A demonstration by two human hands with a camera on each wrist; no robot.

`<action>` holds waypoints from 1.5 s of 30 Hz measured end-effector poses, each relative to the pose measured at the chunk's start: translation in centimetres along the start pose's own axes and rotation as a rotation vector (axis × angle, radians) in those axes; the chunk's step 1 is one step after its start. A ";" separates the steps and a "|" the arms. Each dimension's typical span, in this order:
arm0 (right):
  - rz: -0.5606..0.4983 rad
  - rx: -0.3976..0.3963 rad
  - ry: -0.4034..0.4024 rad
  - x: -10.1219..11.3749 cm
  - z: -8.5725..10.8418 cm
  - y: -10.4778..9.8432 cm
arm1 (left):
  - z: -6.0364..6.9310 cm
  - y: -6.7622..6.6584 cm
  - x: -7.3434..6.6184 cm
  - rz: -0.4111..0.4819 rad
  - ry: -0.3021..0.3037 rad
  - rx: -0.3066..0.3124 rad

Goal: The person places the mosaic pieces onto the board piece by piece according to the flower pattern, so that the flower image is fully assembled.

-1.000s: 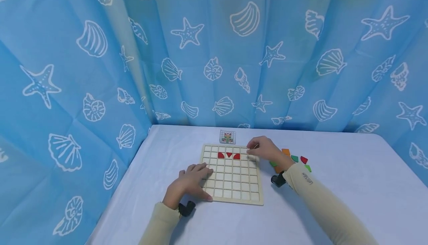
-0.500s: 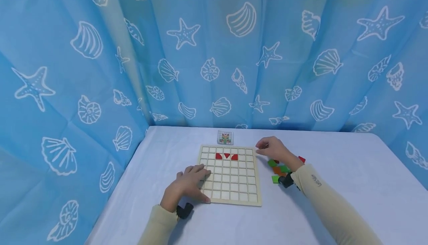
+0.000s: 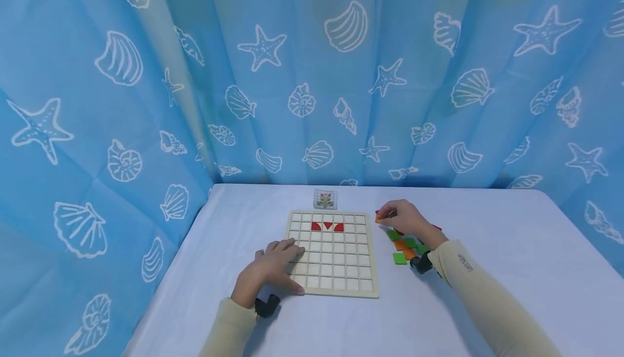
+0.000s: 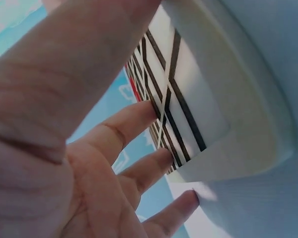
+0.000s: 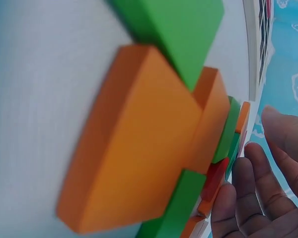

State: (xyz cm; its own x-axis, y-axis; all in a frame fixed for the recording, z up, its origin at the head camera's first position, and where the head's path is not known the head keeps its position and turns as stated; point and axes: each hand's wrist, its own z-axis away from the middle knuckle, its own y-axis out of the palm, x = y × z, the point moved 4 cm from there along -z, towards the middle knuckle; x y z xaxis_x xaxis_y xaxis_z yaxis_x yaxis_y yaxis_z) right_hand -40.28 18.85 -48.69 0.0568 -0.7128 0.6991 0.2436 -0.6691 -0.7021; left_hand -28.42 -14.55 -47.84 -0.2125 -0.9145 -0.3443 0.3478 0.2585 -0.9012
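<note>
Fingers (image 4: 131, 118) of the left hand (image 3: 270, 270) spread loosely, grasping nothing, at the left edge of a gridded board (image 3: 338, 259) on the tabletop (image 3: 336, 327), with 3 red tiles (image 3: 316, 227) in its 2nd row. Beyond its right edge, the right hand (image 3: 403, 217) bends at an orange tile (image 3: 377, 219), whether gripping it I cannot tell, near green tiles (image 3: 400, 259).

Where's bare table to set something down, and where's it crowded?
Free: table right of the right sleeve; in front of the board, between the sleeves; left of the board, beyond the left hand. Crowded: just right of the board, tiles around the right hand.
</note>
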 end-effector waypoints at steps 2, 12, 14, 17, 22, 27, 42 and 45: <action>0.010 0.000 -0.004 0.2 -0.1 -0.1 | 0.0 -0.1 0.1 -0.009 0.010 -0.011; 0.032 -0.006 0.034 0.2 -0.8 -0.3 | -0.4 0.0 0.2 0.013 0.010 0.001; 0.045 -0.003 0.020 0.2 -0.8 -0.1 | -0.3 0.0 0.2 0.006 0.009 0.002; 0.058 -0.016 0.008 0.0 -0.9 0.0 | -0.2 0.0 0.3 0.006 0.019 -0.001; 0.063 -0.015 0.022 0.0 -0.8 0.1 | -0.1 -0.1 0.1 0.008 0.037 -0.002; 0.069 0.007 0.064 0.0 -0.9 0.3 | 0.0 -0.2 0.2 0.001 0.034 -0.008; 0.111 0.027 0.061 0.0 -1.5 0.7 | 0.1 -0.1 0.6 0.006 0.024 -0.013; 0.140 0.031 0.049 -0.1 -1.4 0.7 | 0.1 0.1 0.5 0.017 0.026 -0.009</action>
State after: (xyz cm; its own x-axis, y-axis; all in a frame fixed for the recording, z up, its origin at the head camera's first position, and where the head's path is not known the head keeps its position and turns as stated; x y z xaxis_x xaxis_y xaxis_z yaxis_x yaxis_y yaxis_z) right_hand -41.48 18.16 -49.44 0.0453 -0.8085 0.5868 0.2666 -0.5563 -0.7870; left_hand -28.42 -15.04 -48.12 -0.2302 -0.9015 -0.3665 0.3433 0.2772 -0.8974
